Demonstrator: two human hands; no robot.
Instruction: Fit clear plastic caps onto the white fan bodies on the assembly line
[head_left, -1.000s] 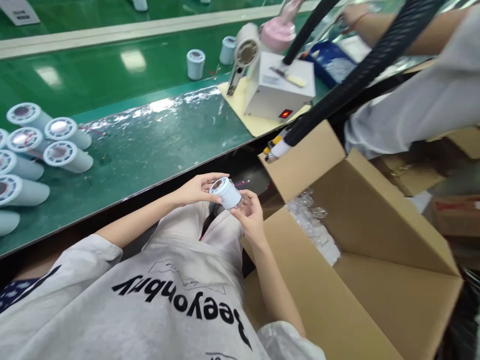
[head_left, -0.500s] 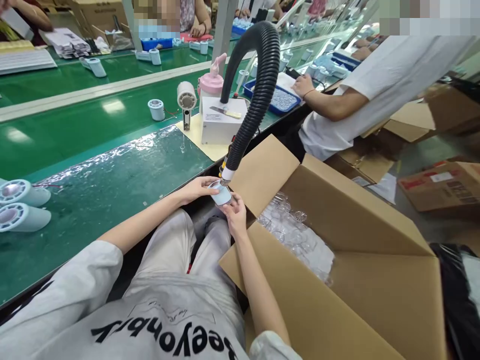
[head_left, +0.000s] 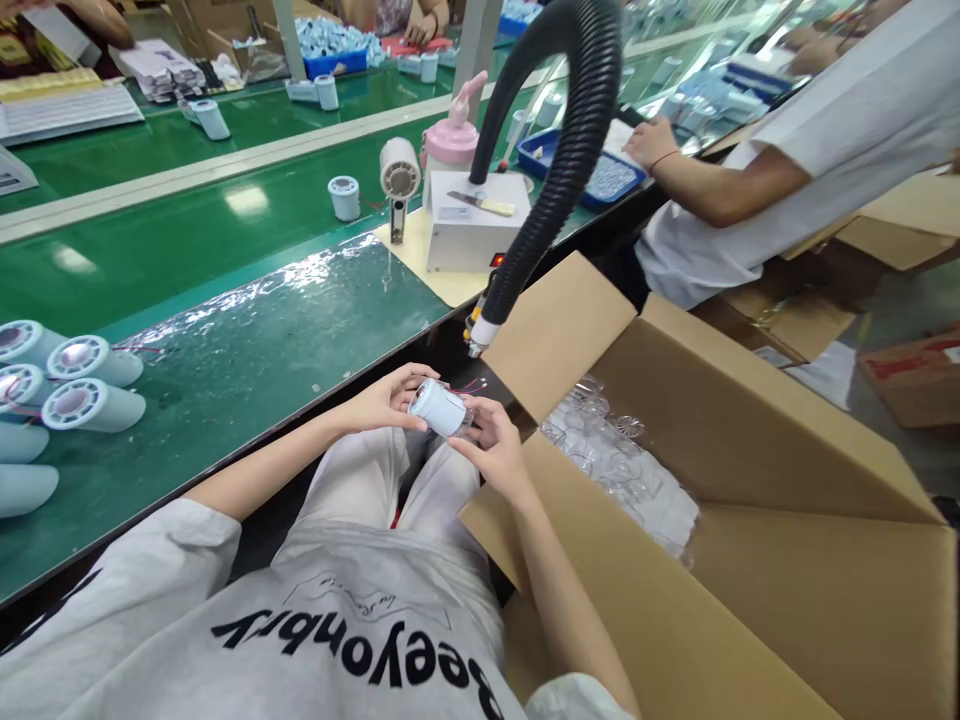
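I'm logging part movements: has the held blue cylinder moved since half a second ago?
Yes: judged against the cardboard box, the blue cylinder has moved down and left in the view, away from the hose nozzle.

One cylinder (head_left: pixel 439 406) and one clear piece (head_left: pixel 466 427) are held by two hands (head_left: pixel 501 445), six cylinders (head_left: pixel 101 407) are counted at left, and there, one hose (head_left: pixel 596 90), one knife (head_left: pixel 491 206) and one bottle (head_left: pixel 451 142) are spotted!
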